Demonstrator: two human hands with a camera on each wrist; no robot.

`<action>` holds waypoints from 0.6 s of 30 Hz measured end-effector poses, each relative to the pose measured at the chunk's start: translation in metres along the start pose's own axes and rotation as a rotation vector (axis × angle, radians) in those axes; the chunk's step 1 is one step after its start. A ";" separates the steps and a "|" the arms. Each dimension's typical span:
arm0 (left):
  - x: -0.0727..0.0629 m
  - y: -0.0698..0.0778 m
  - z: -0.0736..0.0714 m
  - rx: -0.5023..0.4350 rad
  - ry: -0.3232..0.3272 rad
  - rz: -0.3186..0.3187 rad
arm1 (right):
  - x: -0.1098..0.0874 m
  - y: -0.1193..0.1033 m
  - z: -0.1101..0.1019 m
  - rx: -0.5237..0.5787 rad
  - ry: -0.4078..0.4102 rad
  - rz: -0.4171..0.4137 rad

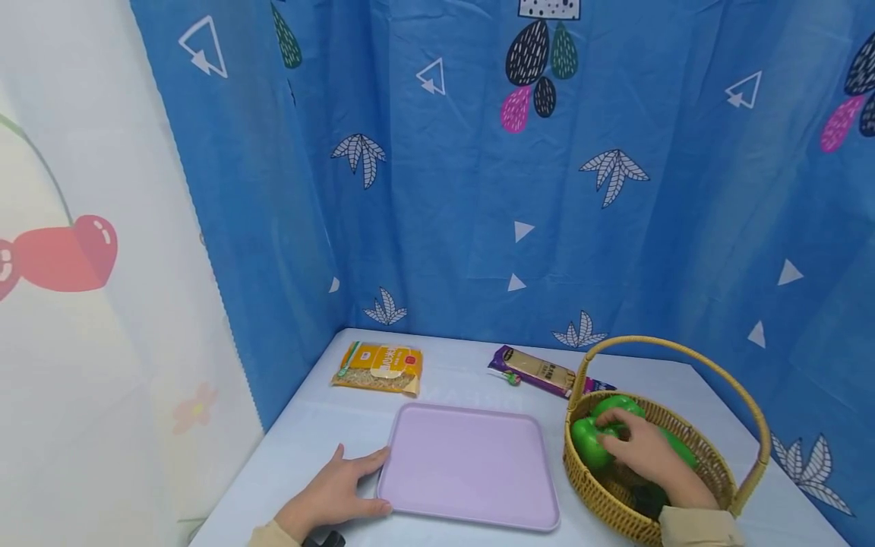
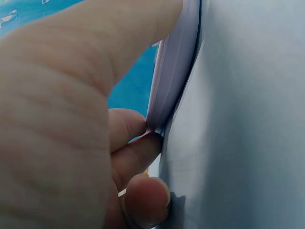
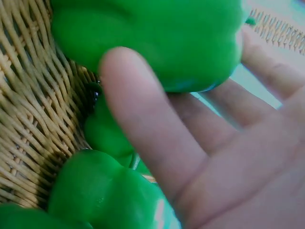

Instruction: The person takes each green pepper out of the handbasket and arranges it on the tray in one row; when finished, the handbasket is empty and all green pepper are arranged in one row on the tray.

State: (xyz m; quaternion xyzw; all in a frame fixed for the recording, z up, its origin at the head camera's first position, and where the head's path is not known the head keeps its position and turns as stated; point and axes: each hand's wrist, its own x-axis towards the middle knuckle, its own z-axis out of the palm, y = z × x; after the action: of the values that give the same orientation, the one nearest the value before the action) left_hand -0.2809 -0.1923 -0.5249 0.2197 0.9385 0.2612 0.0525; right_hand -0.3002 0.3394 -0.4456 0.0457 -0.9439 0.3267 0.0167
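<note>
1. Hands: the left hand [image 1: 338, 486] is at the tray; the right hand [image 1: 645, 450] is inside the basket.
2. Container, wicker basket [image 1: 601, 505]: stands at the right of the white table [image 1: 294, 441], its arched handle upright. Contents are green: a bell pepper [image 1: 589, 447] by the left wall, a second pepper [image 1: 623, 403] just behind it, and a further green piece [image 1: 682, 450] partly covered by the right hand. In the right wrist view, more green peppers lie below the gripped one.
3. Container, lilac tray [image 1: 472, 467]: lies flat on the table, left of the basket and apart from it.
4. Right hand: partly closed; thumb and fingers hold the bell pepper by the left wall, with the thumb across its lower edge.
5. Left hand: spread wide, thumb apart from the fingers; fingertips touch the tray's left edge.
6. Surroundings: yellow packet [image 1: 383, 368] behind the tray, to the left; purple packet [image 1: 540, 372] behind, towards the basket; blue curtain [image 1: 451, 228] beyond the table.
</note>
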 end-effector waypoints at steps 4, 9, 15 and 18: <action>0.001 -0.001 0.001 -0.006 -0.009 -0.014 | 0.001 0.001 0.002 -0.028 -0.022 -0.026; 0.002 -0.003 0.002 -0.004 -0.016 -0.019 | -0.004 -0.011 -0.010 -0.097 0.021 -0.056; 0.003 -0.003 0.004 0.007 -0.018 -0.013 | -0.015 -0.077 -0.024 -0.186 0.124 -0.150; 0.003 -0.002 0.003 0.009 -0.014 -0.010 | -0.011 -0.116 -0.001 -0.097 0.142 -0.251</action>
State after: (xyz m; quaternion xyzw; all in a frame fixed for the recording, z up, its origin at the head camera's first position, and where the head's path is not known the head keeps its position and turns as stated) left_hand -0.2835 -0.1913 -0.5285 0.2171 0.9404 0.2550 0.0595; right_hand -0.2781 0.2498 -0.3738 0.1395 -0.9418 0.2787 0.1262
